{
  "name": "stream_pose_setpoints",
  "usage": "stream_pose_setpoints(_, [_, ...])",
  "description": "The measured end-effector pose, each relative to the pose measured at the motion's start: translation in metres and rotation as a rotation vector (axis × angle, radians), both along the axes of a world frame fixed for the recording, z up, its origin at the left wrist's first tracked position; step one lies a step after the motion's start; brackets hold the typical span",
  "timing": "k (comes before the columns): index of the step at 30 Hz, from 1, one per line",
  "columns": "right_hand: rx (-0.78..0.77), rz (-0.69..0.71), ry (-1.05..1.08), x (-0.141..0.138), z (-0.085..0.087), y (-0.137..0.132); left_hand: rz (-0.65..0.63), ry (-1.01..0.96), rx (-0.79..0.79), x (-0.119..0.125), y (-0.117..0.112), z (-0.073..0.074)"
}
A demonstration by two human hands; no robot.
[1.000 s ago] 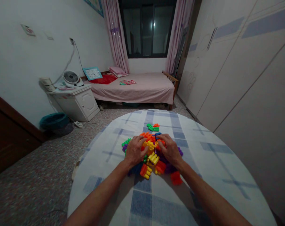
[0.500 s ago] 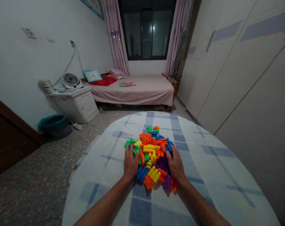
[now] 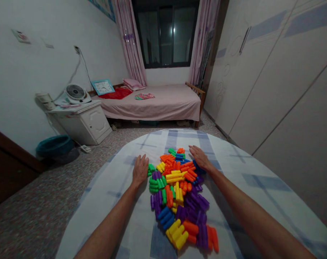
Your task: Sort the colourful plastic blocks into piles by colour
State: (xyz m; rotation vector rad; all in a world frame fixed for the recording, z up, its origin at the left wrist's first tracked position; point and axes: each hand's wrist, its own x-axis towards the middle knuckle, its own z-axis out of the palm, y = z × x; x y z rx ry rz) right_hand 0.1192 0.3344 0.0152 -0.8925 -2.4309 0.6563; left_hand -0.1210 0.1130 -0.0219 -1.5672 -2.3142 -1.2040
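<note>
A heap of plastic building pieces in several colours lies spread over the table in front of me. Yellow pieces (image 3: 177, 233), purple pieces (image 3: 197, 199) and blue pieces (image 3: 165, 217) fill its near part. Orange pieces (image 3: 167, 158) and green pieces (image 3: 172, 151) lie toward its far end. My left hand (image 3: 140, 169) rests at the heap's left edge, beside some green pieces (image 3: 151, 168), fingers stretched out. At the far right edge is my right hand (image 3: 200, 157), flat and extended, next to blue pieces (image 3: 198, 168) that it partly covers. Neither hand grips anything.
The round table (image 3: 112, 223) wears a white and blue checked cloth. Beyond it stand a bed (image 3: 163, 104) with a pink sheet and a white cabinet (image 3: 94, 120) with a fan (image 3: 76, 92). A teal bin (image 3: 55, 145) is on the floor at left; a wardrobe (image 3: 282, 90) lines the right.
Both hands have moved outward and forward, from the heap's sides to its far edges. The pieces now look more spread out toward me, and the view has shifted slightly.
</note>
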Motion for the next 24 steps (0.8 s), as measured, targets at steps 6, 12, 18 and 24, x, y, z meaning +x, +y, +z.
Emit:
stream_pose_setpoints(6, [-0.124, 0.166, -0.069, -0.047, 0.002, 0.005, -0.307, -0.295, -0.146, 0.01, 0.051, 0.016])
stream_pose_setpoints(12, [-0.205, 0.364, -0.06, -0.023, 0.037, -0.031, -0.526, -0.402, -0.223, 0.037, 0.053, 0.056])
stream_pose_setpoints(18, [0.206, 0.318, 0.049, 0.07, 0.059, -0.12, -0.549, 0.134, -0.21, 0.081, -0.057, 0.081])
stream_pose_setpoints(24, [0.469, 0.61, -0.168, 0.129, 0.019, -0.227, -0.695, 0.484, -0.388, 0.151, -0.159, 0.058])
